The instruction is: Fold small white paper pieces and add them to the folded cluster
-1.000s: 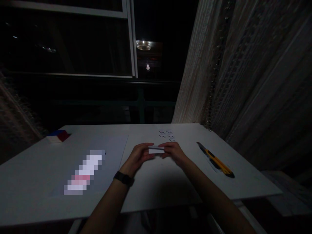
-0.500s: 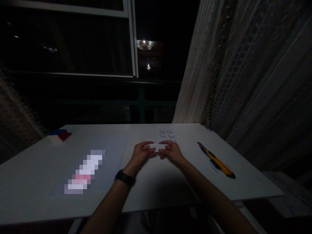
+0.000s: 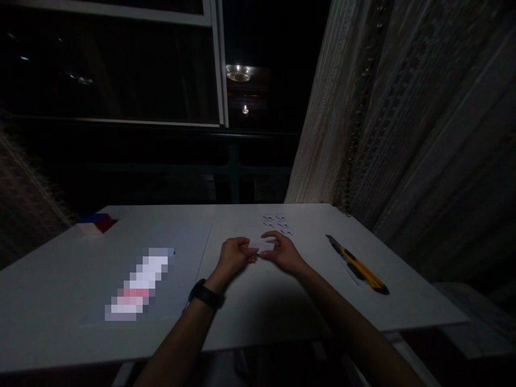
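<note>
A small white piece of paper [image 3: 260, 245] is held up over the middle of the table between my two hands. My left hand [image 3: 236, 254], with a dark band on its wrist, pinches the paper's left end between thumb and fingers. At the right end, my right hand [image 3: 284, 252] grips with the thumb below, its index finger arched above the top edge. Just beyond my hands lie several small paper pieces [image 3: 269, 217] with dark marks, set out in short rows.
A yellow and black utility knife [image 3: 360, 271] lies on the right of the white table [image 3: 258, 328], blade pointing away. On the left are a large white sheet [image 3: 191, 263] with a pixelated area and a red, blue and white cube [image 3: 95, 224]. A curtain [image 3: 318, 123] hangs behind, right.
The paper has tilted and looks flatter and dimmer. My right index finger has lifted off its top edge, and my left fingers have shifted slightly.
</note>
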A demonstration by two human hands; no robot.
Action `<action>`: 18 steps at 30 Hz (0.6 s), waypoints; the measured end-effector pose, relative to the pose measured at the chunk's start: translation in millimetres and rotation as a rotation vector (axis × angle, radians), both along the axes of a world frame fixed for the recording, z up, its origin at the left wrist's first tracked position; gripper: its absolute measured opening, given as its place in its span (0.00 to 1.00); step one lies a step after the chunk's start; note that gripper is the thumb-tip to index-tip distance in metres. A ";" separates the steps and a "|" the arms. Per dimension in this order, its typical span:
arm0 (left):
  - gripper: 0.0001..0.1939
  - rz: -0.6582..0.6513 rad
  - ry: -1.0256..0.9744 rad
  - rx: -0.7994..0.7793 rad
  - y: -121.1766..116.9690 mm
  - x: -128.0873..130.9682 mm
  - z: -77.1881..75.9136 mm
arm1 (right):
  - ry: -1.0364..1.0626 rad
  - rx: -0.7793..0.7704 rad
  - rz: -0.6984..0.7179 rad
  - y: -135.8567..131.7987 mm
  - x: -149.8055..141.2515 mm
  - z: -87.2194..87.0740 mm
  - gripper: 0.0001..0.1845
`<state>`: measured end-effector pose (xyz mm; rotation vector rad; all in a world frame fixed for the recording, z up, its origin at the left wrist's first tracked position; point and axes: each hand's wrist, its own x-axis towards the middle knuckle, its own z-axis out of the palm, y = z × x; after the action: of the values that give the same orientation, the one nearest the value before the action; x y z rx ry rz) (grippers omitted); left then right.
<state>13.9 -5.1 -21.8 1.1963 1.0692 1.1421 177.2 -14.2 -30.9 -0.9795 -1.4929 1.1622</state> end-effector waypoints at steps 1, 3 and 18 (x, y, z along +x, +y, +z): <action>0.16 -0.012 0.035 0.032 0.2 -0.4 -0.1 | -0.026 0.009 0.010 -0.4 0.3 -0.3 0.26; 0.16 -0.057 0.093 0.085 -0.9 -1.4 0.8 | -0.073 0.029 -0.007 -1.1 0.9 -1.5 0.26; 0.09 -0.020 0.610 0.509 -12.5 -5.5 5.9 | -0.295 0.151 -0.061 -3.5 1.0 0.2 0.16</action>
<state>8.3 -17.6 -15.9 2.0418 1.2404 1.0914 178.2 -17.7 -30.7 -1.1183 -1.7426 0.8746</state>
